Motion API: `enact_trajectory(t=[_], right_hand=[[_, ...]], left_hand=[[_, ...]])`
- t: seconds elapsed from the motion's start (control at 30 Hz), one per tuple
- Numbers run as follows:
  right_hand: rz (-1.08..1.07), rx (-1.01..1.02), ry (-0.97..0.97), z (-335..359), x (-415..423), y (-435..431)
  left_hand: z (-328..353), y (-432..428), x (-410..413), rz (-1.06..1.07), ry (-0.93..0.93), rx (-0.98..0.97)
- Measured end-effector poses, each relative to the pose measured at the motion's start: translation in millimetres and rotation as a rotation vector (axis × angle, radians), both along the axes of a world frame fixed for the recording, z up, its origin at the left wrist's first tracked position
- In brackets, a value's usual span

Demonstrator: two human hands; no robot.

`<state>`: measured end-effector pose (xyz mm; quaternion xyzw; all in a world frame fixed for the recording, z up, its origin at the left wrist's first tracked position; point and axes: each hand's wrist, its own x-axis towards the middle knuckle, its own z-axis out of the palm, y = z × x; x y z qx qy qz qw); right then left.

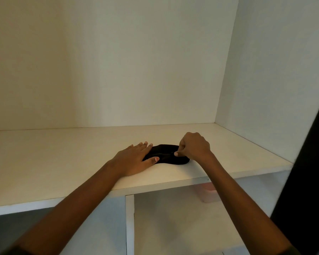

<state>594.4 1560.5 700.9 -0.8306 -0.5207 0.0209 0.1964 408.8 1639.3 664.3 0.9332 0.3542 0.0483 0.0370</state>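
A small black cloth (167, 159) is seen lying on the white shelf (63, 162), near the front edge and a bit to the right of the middle. Its long way runs from left to right, nearly along the front edge of the shelf. It is too dark for its folds to be made out, so which end is its top cannot be told

The left hand (134, 159) is laid flat on the left end of the cloth. Its fingers are kept straight and close together, pointed toward the back wall and a bit to the right. Its thumb is put out to the side, on the cloth. The right hand (193, 146) is curled over the right end, and a bit of the cloth is pinched between its thumb and fingers

Under the shelf, a white upright board (130, 223) is seen, and a pale pink box (208, 195) is kept to its right. A dark door edge (306, 172) is seen at the far right
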Motion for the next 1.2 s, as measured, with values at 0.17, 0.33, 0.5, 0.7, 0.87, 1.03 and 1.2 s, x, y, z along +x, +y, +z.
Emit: enact_trajectory(t=[0.17,0.33,0.5,0.7,0.87,1.03,1.2], right_hand=[[-0.009,-0.005,0.054,-3.1,5.5,-4.4],[-0.026,-0.014,0.102,0.8,7.7,-7.8],[-0.062,0.004,0.108,-3.8,0.0,-5.1],[-0.104,-0.056,0.119,5.5,-1.1,-1.8],[-0.076,-0.019,0.216,8.1,-1.1,2.6],[0.005,0.002,0.307,16.2,0.9,2.5],[0.045,0.065,0.22,26.8,-9.0,9.5]], left_hand=[[0.9,6.3,-9.0,-0.001,-0.041,-0.068],[1.1,12.2,-11.9,0.012,-0.048,-0.1],[5.7,6.4,-7.4,0.005,-0.082,0.077],[7.0,-16.4,14.6,0.012,-0.099,0.039],[-5.9,-15.4,21.6,0.071,0.056,0.037],[-5.7,-15.4,21.8,0.068,0.045,0.027],[-6.1,-14.7,22.3,0.065,0.016,0.015]])
